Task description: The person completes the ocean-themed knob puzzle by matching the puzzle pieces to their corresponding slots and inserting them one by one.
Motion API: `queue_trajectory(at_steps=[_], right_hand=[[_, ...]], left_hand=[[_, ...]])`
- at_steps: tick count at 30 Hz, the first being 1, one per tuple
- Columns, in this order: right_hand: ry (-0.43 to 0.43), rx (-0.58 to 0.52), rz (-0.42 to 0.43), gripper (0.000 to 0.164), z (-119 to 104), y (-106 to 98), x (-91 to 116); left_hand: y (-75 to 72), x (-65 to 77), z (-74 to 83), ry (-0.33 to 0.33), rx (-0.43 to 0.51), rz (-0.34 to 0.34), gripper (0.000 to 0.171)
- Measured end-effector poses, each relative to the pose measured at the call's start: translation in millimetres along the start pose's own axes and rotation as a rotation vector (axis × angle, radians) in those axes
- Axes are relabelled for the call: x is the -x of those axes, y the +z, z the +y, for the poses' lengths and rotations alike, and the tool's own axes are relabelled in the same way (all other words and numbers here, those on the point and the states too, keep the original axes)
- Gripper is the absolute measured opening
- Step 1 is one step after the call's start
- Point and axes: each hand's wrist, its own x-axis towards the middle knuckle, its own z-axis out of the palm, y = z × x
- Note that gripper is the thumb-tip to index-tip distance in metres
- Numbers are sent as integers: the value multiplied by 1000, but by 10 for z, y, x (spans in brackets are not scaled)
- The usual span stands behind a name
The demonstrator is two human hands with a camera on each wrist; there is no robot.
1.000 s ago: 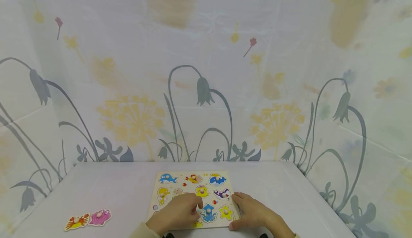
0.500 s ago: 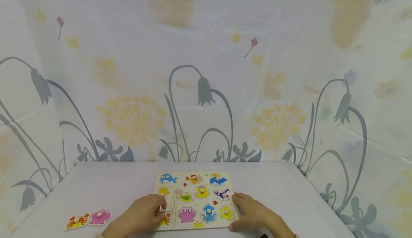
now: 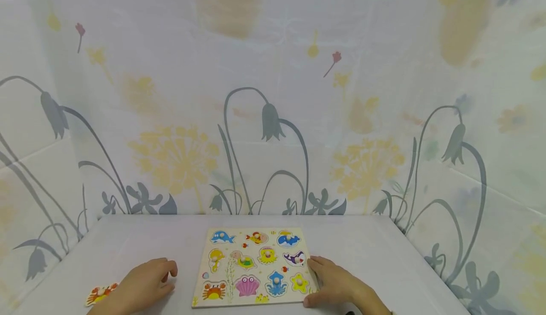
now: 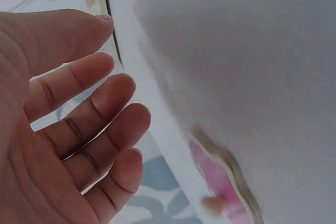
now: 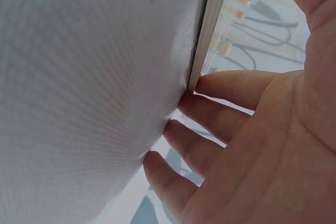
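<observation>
A wooden sea-animal puzzle board point(image 3: 226, 301) lies flat on the table. Knobbed pieces sit in most of its shapes; the crab and shell pictures along the front show no knobs. Over the table, left of the board, my left hand point(image 3: 142, 284) hovers with loosely bent fingers and holds nothing. Near it in the left wrist view lies a pink shell piece point(image 4: 223, 190) with a knob; the hand hides it in the head view. A crab piece point(image 3: 100, 293) is partly covered by that hand. My right hand point(image 3: 337, 282) rests at the board's right edge, fingertips touching edge and table.
White cloth covers the table point(image 3: 405, 267). A flower-printed curtain point(image 3: 273, 163) stands behind the table and along both sides.
My left hand has moved left, from above the board's front part to beside the loose pieces, uncovering the board's crab and shell pictures. The right hand stays at the board's edge.
</observation>
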Motion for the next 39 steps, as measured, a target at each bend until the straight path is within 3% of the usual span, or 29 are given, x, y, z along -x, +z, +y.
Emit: queue_trajectory(at_steps=[4,11,19,26,32,39], right_hand=[[3,2,-2,100,-6,-10,8],[5,8,2,100,-8,-15,16],[15,-11,2,99,6,2,25],[34,-21,-9,98,7,25,-3],[9,1,1,99,5,20,8],[1,8,8,99,-9,10,20]], left_hand=[[-40,83,-160,-10,8,15,21],[-109,243,-440,46,13,81,20],[-154,370,-575,58,25,136,18],[-190,374,-620,-11,37,71,17],[-176,360,-688,2,44,52,16],[-175,350,-696,-27,61,21,16]])
